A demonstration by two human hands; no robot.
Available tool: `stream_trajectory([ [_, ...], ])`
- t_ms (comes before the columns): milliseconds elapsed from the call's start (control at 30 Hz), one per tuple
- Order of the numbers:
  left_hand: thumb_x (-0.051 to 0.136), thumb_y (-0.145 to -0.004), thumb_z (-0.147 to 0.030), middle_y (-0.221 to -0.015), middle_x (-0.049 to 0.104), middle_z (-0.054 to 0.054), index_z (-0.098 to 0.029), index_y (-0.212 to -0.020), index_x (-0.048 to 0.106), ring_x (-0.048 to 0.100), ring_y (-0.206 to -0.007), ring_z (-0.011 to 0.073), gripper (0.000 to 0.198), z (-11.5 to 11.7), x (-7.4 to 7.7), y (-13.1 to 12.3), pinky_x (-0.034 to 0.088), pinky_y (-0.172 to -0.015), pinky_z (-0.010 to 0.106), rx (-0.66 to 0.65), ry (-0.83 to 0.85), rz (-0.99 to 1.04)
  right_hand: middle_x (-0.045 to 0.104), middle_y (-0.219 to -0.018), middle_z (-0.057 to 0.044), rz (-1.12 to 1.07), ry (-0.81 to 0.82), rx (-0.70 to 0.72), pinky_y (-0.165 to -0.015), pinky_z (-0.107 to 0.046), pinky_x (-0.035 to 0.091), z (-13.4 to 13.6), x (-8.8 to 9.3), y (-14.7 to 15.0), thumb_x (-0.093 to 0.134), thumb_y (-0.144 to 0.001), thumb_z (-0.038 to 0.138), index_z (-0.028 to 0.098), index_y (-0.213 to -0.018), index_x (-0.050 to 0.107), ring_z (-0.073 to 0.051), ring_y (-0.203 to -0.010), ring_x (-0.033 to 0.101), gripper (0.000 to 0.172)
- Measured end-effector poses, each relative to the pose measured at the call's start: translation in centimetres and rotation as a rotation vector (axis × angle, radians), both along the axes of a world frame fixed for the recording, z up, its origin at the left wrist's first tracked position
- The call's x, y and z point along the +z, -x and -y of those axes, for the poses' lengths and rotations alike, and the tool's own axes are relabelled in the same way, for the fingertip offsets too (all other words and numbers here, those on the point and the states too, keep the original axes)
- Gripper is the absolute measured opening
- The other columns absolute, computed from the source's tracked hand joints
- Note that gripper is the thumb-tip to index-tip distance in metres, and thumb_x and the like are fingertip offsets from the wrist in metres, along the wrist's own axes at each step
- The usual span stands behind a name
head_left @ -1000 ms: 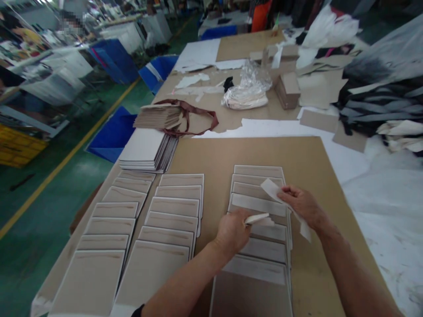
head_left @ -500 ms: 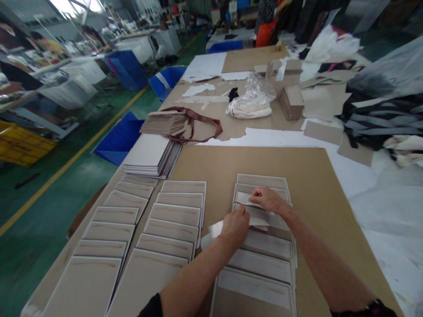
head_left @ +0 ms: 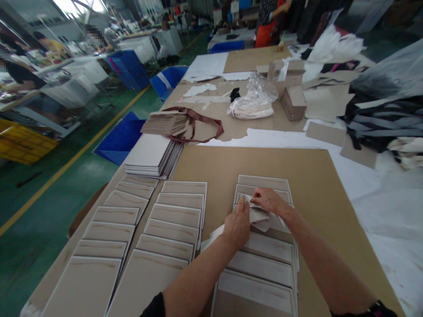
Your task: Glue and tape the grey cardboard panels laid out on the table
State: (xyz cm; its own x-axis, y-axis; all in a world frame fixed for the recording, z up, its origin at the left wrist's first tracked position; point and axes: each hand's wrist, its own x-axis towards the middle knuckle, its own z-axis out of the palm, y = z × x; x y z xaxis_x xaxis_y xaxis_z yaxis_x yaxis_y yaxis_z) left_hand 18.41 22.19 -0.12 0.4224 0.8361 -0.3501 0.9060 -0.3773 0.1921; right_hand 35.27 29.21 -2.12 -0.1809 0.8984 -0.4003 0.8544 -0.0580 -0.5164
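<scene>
Pinching a white strip (head_left: 248, 199) near its upper edge, the right hand (head_left: 269, 201) has thumb and fingertips drawn together, with no gap showing. The strip lies over the right row of panels (head_left: 253, 304), toward its far end. Beside it, the left hand (head_left: 237, 223) has its fingers extended close together, tips at the strip; whether it also grips the pale pieces (head_left: 213, 233) jutting out left of its wrist I cannot tell — the palm is hidden.

A crooked or creased strip looks the likeliest trouble: a rumpled flap (head_left: 259, 219) curls just below the fingers, and uneven pressure from the 2 hands could fold it under. The panels overlap like shingles, so a dragging left forearm might nudge those nearer the person out of line, or disturb the pale bands (head_left: 272, 267) lying along them. The pale pieces could also slip, if loosely held, and catch against the middle row (head_left: 180, 200).
</scene>
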Motion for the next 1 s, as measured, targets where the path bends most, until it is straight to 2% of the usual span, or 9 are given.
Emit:
stream_trajectory([
  [200,0.050,-0.077,-0.014,-0.158,0.013,0.021,-0.013,-0.146,0.025,0.068,-0.094,0.0207,0.074,-0.2,-0.5,-0.1,0.057,-0.078,0.032,-0.028,0.028,-0.055,0.071,-0.077,-0.004,0.006,-0.001,0.009,-0.060,-0.025,0.033,-0.1,0.0,0.2,0.063,-0.079,0.031,0.019,-0.081,0.071,-0.016,-0.071,0.059,0.015],
  [433,0.051,-0.078,-0.015,-0.158,0.011,0.019,-0.016,-0.148,0.019,0.066,-0.098,0.0214,0.077,-0.2,-0.9,-0.2,0.056,-0.077,0.032,-0.012,0.050,-0.049,0.071,-0.076,-0.003,-0.075,-0.028,0.018,-0.061,-0.025,0.034,0.0,0.3,0.2,0.058,-0.080,0.031,0.020,-0.081,0.072,-0.015,-0.071,0.059,0.018],
  [633,0.052,-0.076,-0.014,-0.157,0.015,0.020,-0.016,-0.140,0.027,0.066,-0.099,0.0204,0.069,0.4,-1.3,-0.1,0.055,-0.081,0.031,0.055,-0.007,0.036,0.071,-0.073,-0.001,-0.151,-0.034,0.001,-0.062,-0.025,0.036,0.0,0.4,0.5,0.056,-0.079,0.033,0.019,-0.080,0.074,-0.015,-0.068,0.059,0.022],
  [733,0.053,-0.075,-0.014,-0.153,0.023,0.017,-0.017,-0.129,0.037,0.067,-0.094,0.0183,0.056,0.7,-1.3,0.0,0.055,-0.078,0.029,0.075,-0.008,0.062,0.070,-0.072,0.000,-0.171,-0.042,-0.039,-0.061,-0.024,0.037,0.0,0.4,0.6,0.054,-0.081,0.037,0.020,-0.080,0.073,-0.014,-0.066,0.058,0.026],
  [833,0.051,-0.076,-0.012,-0.148,0.031,0.015,-0.017,-0.122,0.041,0.066,-0.089,0.0166,0.047,0.7,-1.2,0.1,0.055,-0.077,0.029,0.075,-0.004,0.072,0.069,-0.069,0.000,-0.155,-0.034,-0.054,-0.061,-0.025,0.036,0.0,0.2,0.5,0.056,-0.079,0.037,0.019,-0.078,0.073,-0.014,-0.066,0.058,0.024],
  [1000,0.049,-0.078,-0.014,-0.151,0.024,0.017,-0.017,-0.128,0.038,0.065,-0.097,0.0179,0.051,0.6,-1.1,0.1,0.054,-0.082,0.030,0.029,0.024,0.075,0.071,-0.073,-0.002,-0.096,-0.004,-0.051,-0.061,-0.025,0.036,0.0,-0.4,0.6,0.060,-0.078,0.033,0.020,-0.077,0.074,-0.015,-0.069,0.060,0.019],
])
